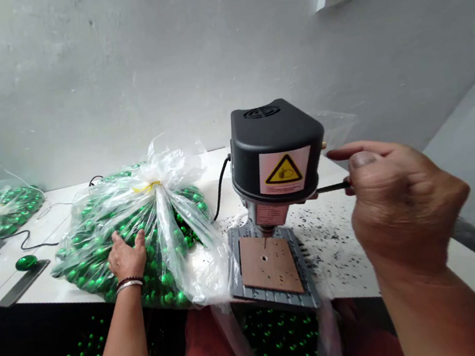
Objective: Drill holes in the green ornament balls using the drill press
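Note:
My left hand [127,255] lies on a clear plastic bag [163,204] full of shiny green balls [88,239], with thumb and fingers apart. The bag's neck is gathered with a yellow tie [147,187]. On the right, my right hand [394,196] is closed round the end of the feed lever [332,187] of a small black bench drill press [273,137]; the index finger points out towards the housing. Below the chuck, a brown board [272,265] with a hole sits on the grey slotted base [311,295]. No ball is on the board.
Dark shavings [332,247] litter the white table [354,276] round the press. Another bag of green balls [14,205] is at the far left. One green piece [26,262] rests near a metal strip [25,282]. More green balls [283,337] lie below the table edge.

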A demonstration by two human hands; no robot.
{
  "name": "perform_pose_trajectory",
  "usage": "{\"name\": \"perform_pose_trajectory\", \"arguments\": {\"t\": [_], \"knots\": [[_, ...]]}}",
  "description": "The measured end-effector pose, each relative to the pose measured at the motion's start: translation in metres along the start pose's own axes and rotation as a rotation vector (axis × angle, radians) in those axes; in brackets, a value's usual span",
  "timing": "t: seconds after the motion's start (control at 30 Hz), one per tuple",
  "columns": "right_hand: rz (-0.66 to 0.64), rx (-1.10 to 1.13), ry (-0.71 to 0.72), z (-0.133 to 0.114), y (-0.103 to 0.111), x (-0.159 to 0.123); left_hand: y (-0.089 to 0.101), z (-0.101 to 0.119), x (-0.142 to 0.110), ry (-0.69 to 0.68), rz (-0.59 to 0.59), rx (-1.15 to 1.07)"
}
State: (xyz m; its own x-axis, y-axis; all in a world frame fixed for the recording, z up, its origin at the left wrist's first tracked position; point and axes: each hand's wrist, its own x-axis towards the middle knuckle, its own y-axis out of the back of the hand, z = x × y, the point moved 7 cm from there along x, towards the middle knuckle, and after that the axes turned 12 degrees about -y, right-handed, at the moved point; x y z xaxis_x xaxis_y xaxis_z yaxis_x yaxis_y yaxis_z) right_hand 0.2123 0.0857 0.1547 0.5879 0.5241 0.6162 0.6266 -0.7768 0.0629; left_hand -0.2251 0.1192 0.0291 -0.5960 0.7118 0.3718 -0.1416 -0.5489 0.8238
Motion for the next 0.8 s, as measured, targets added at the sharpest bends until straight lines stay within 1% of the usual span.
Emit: {"name": "perform_pose_trajectory", "arguments": {"t": [0.1,0.17,0.23,0.27,0.33,0.37,0.4,0.43,0.47,0.5,0.57,0.6,0.63,0.7,0.8], "knots": [[0.032,-0.009,-0.003,0.001,0.001,-0.003,-0.029,0.011,0.000,-0.035,-0.123,-0.172],[0.035,-0.035,-0.005,0.001,0.002,-0.005,-0.041,0.026,0.002,-0.126,-0.153,-0.313],[0.031,-0.045,-0.009,0.002,0.003,-0.006,-0.039,0.036,0.002,-0.194,-0.097,-0.419],[0.027,-0.048,-0.007,0.002,0.003,-0.007,-0.033,0.037,0.001,-0.194,-0.034,-0.441],[0.024,-0.055,0.002,0.002,0.004,-0.009,-0.014,0.033,-0.010,-0.157,0.138,-0.386],[0.024,-0.059,0.004,0.002,0.005,-0.009,-0.004,0.032,-0.020,-0.143,0.229,-0.304],[0.025,-0.063,0.003,0.003,0.005,-0.009,0.003,0.032,-0.033,-0.151,0.295,-0.213],[0.026,-0.064,0.000,0.003,0.005,-0.010,0.006,0.032,-0.047,-0.154,0.337,-0.132],[0.027,-0.062,-0.003,0.004,0.006,-0.010,0.004,0.030,-0.061,-0.136,0.346,-0.069],[0.030,-0.059,-0.002,0.005,0.006,-0.011,-0.004,0.029,-0.074,-0.130,0.308,-0.032],[0.040,-0.060,0.004,0.006,0.007,-0.012,-0.025,0.023,-0.090,-0.124,0.216,-0.003],[0.046,-0.068,0.006,0.006,0.007,-0.012,-0.035,0.020,-0.093,-0.143,0.204,0.001],[0.052,-0.081,0.007,0.007,0.007,-0.013,-0.042,0.015,-0.091,-0.160,0.216,-0.012],[0.065,-0.111,0.000,0.007,0.008,-0.014,-0.053,0.003,-0.076,-0.197,0.221,-0.057],[0.076,-0.140,-0.017,0.007,0.009,-0.014,-0.059,-0.018,-0.041,-0.258,0.148,-0.141]]}}
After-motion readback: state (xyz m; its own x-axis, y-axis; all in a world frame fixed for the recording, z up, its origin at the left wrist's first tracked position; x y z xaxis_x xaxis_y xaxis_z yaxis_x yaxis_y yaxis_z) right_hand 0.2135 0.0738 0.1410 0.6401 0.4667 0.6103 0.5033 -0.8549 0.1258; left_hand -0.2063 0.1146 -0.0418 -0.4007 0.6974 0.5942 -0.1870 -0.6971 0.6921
